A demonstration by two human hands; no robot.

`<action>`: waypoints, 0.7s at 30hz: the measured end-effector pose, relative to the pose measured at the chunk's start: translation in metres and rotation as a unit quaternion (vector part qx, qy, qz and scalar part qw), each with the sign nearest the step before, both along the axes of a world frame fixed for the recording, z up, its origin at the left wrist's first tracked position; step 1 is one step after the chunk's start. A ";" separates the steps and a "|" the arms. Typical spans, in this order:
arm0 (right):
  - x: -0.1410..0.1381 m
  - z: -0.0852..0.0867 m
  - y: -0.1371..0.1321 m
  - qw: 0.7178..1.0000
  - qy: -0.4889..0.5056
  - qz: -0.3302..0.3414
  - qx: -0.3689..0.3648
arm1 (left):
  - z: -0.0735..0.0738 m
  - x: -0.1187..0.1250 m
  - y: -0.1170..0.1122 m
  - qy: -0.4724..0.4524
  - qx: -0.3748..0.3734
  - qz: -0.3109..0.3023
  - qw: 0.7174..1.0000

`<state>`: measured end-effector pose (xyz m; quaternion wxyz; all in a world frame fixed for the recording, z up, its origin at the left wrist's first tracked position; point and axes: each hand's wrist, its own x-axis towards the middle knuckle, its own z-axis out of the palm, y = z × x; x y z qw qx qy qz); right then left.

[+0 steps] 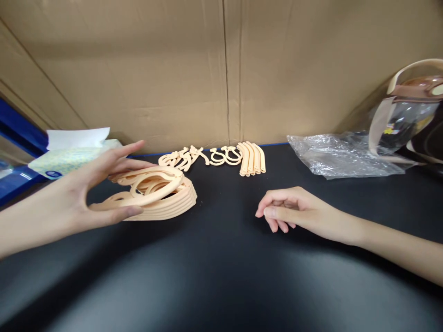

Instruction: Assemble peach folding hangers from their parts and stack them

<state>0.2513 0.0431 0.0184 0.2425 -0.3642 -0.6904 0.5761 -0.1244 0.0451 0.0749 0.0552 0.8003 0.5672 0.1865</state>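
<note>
My left hand [93, 186] reaches in from the left, its thumb and spread fingers clasping the near end of a stack of peach plastic loop-shaped pieces [162, 196] lying on the black table [221, 276]. My right hand [294, 210] rests on the table to the right, fingers loosely curled under, holding nothing that shows. Further back lie several small peach loop parts [204, 157] and a row of short curved peach rods [252, 159].
A cardboard wall [221, 69] closes off the back. A tissue pack [69, 154] sits at back left beside a blue frame [17, 133]. A crumpled clear plastic bag [339, 154] and a glossy transparent container [408, 115] stand at back right.
</note>
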 end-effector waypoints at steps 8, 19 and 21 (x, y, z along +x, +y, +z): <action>-0.001 0.000 0.002 1.000 -0.003 0.001 0.003 | -0.011 -0.020 0.019 0.037 -0.002 -0.078 0.996; 0.000 -0.001 0.003 1.000 -0.004 0.002 0.002 | -0.016 -0.021 0.022 0.041 0.002 -0.089 0.995; 0.001 -0.001 0.002 1.000 -0.005 0.003 0.003 | -0.016 -0.021 0.022 0.046 0.006 -0.091 0.995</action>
